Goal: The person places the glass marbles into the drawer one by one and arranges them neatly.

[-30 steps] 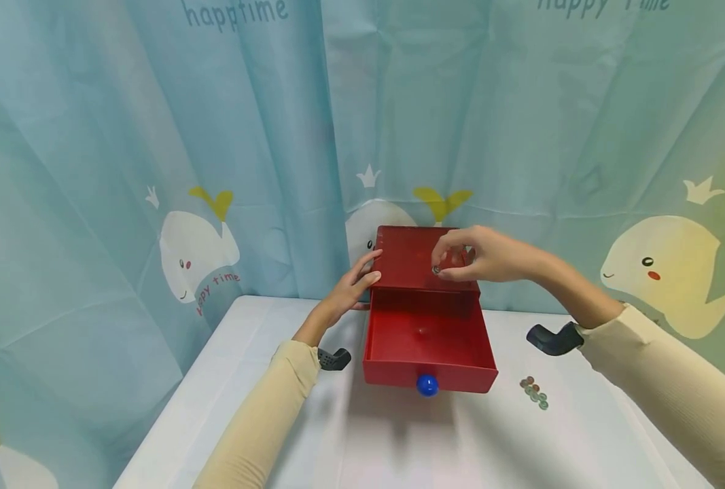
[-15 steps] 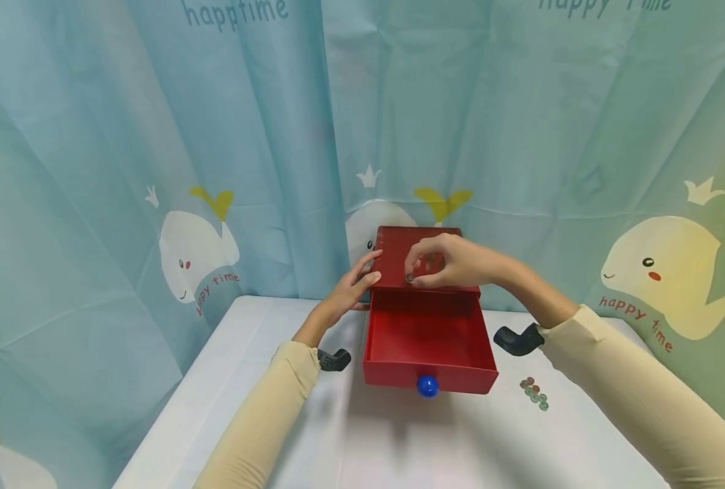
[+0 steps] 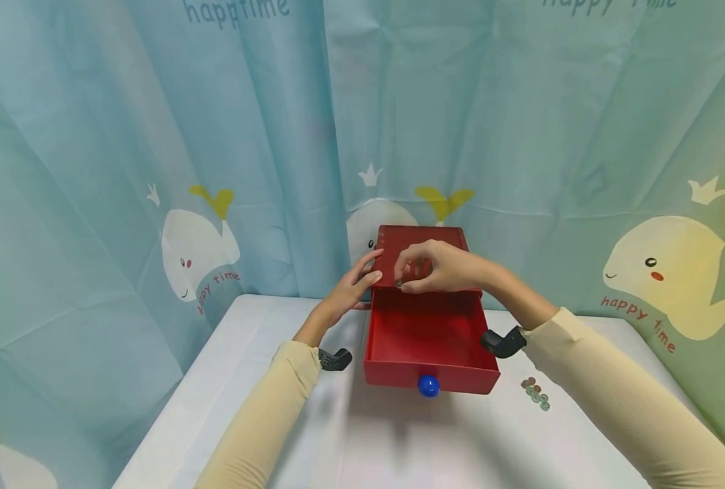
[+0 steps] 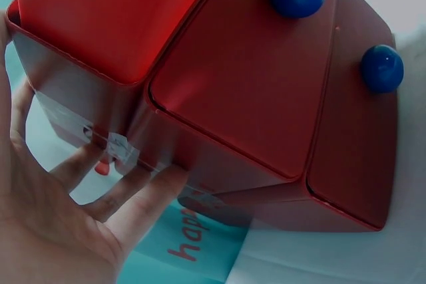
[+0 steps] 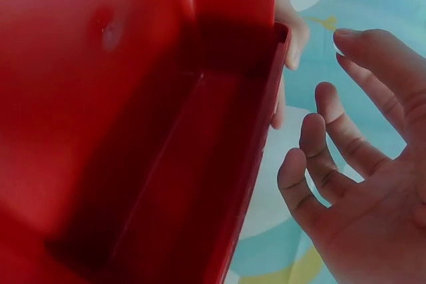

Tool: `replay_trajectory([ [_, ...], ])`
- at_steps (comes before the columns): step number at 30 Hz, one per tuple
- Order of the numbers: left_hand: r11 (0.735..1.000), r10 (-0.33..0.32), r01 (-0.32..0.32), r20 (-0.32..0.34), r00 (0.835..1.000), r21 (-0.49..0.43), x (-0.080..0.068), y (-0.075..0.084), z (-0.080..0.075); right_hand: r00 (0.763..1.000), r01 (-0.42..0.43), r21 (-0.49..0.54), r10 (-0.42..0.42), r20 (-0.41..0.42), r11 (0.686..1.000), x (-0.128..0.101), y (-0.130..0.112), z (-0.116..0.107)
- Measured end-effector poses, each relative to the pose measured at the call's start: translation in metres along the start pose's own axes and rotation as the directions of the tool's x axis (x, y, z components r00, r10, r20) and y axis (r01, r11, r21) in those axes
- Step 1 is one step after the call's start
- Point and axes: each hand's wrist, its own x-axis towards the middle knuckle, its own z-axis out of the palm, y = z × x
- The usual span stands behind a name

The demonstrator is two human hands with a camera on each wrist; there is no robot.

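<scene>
A red drawer box (image 3: 422, 244) stands at the back of the white table, its top drawer (image 3: 429, 339) pulled out, with a blue knob (image 3: 428, 386) on its front. My left hand (image 3: 367, 270) rests flat against the box's left side, fingers straight; in the left wrist view the fingers (image 4: 143, 191) press on that side wall. My right hand (image 3: 406, 278) hovers over the drawer's back left part. It pinches a small round piece (image 3: 399, 282) between thumb and forefinger. In the right wrist view the other fingers (image 5: 326, 164) spread above the drawer's inside (image 5: 133, 151).
A small heap of several round pieces (image 3: 535, 392) lies on the table (image 3: 276, 435) right of the drawer. A whale-print curtain (image 3: 154, 170) hangs close behind and to both sides. A lower drawer with a second blue knob (image 4: 381, 68) stays pushed in.
My right hand has carried the small piece leftward, from over the box's right part to its left part, and slightly lower. The left hand and the drawer have not moved.
</scene>
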Motion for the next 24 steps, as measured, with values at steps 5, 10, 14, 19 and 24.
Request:
replay_trajectory([
  [5,1.000,-0.006,0.006,-0.001,1.000,-0.001,0.0005,0.0011,0.0007,1.000,-0.011,-0.001,0.011,0.003,1.000,0.0009,-0.0007,0.0014],
  [10,1.000,-0.007,0.007,0.000,1.000,-0.003,0.0020,-0.0004,0.0000,1.000,-0.006,0.000,0.006,0.004,1.000,0.0021,0.0004,0.0019],
  [14,1.000,-0.002,0.002,0.003,1.000,-0.002,0.0019,-0.0009,-0.0004,1.000,-0.004,0.003,0.004,0.012,1.000,0.0021,-0.0002,0.0019],
  [19,1.000,-0.001,0.001,0.001,1.000,-0.001,0.0018,-0.0012,-0.0004,1.000,-0.002,0.010,0.002,0.014,1.000,0.0023,0.0012,0.0028],
  [24,1.000,-0.003,0.003,-0.002,1.000,-0.001,0.0013,-0.0013,-0.0003,1.000,0.002,0.027,-0.002,0.022,1.000,0.0029,0.0022,0.0042],
])
